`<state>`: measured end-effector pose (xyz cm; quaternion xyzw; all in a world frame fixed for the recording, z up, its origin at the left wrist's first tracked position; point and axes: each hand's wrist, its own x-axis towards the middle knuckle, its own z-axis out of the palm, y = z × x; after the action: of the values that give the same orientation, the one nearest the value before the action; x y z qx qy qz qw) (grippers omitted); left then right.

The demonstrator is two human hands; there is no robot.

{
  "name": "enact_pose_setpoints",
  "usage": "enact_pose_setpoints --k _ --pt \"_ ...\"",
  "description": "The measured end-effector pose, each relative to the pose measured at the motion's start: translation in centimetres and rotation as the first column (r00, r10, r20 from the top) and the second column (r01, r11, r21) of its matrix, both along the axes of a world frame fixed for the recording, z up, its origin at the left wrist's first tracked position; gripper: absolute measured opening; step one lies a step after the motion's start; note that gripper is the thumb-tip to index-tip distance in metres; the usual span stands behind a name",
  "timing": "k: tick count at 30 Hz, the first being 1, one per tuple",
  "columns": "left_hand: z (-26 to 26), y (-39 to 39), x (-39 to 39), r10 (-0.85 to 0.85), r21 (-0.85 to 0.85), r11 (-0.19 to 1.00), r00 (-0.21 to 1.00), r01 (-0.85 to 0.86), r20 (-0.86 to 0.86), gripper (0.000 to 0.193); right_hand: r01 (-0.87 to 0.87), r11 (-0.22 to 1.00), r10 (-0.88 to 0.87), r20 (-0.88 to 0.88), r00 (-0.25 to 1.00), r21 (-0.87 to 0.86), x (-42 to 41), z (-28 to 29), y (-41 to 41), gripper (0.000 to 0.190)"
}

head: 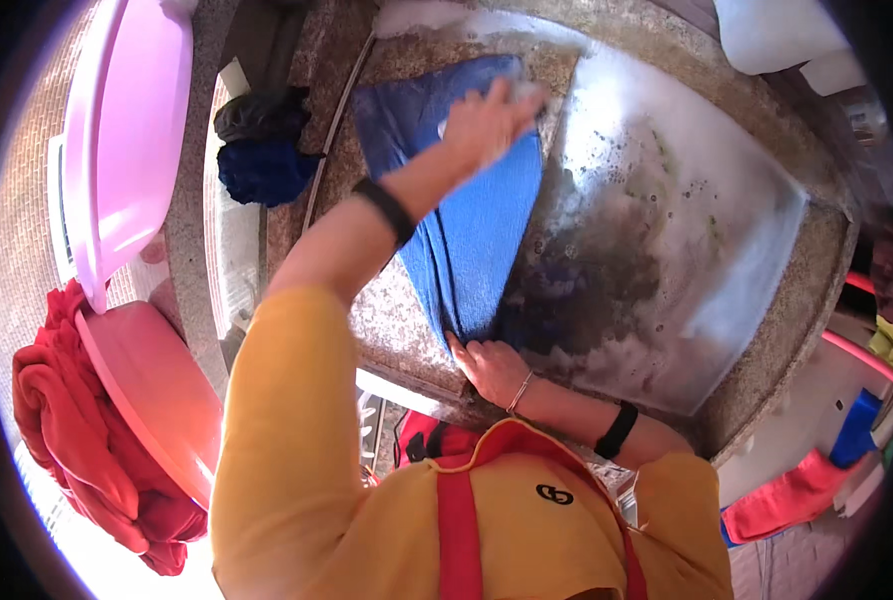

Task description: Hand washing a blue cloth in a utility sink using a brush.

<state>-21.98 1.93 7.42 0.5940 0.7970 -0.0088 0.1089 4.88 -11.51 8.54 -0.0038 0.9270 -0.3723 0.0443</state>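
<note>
A wet blue cloth [484,225] lies spread over a rough stone-like washing slab [401,315], narrowing towards my body. My left hand [487,124] is over its upper part, blurred, with a small pale object [529,94] at its fingers; blur hides what kind it is. My right hand [495,371] holds the cloth's gathered lower end against the slab's near edge. Right of the cloth is a basin of cloudy, sudsy water [641,247].
A pink plastic tub [135,135] stands at the upper left. Below it, red cloth [78,442] hangs beside a red tub [157,375]. Dark blue cloth [262,171] lies beside the slab. White containers [780,37] are at the upper right; red cloth [784,499] lies at the lower right.
</note>
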Motion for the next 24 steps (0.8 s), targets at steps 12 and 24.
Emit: enact_pose_setpoints --k 12,24 --pt "0.0 -6.5 4.4 -0.322 0.137 0.940 0.946 0.313 0.049 0.045 0.000 1.000 0.002 0.067 0.998 -0.032 -0.6 -0.2 0.3 0.048" --pt "2.8 -16.1 4.0 0.003 -0.077 0.995 0.780 0.057 0.626 0.036 -0.004 1.000 0.004 0.064 0.998 -0.002 -0.7 -0.6 0.4 0.051"
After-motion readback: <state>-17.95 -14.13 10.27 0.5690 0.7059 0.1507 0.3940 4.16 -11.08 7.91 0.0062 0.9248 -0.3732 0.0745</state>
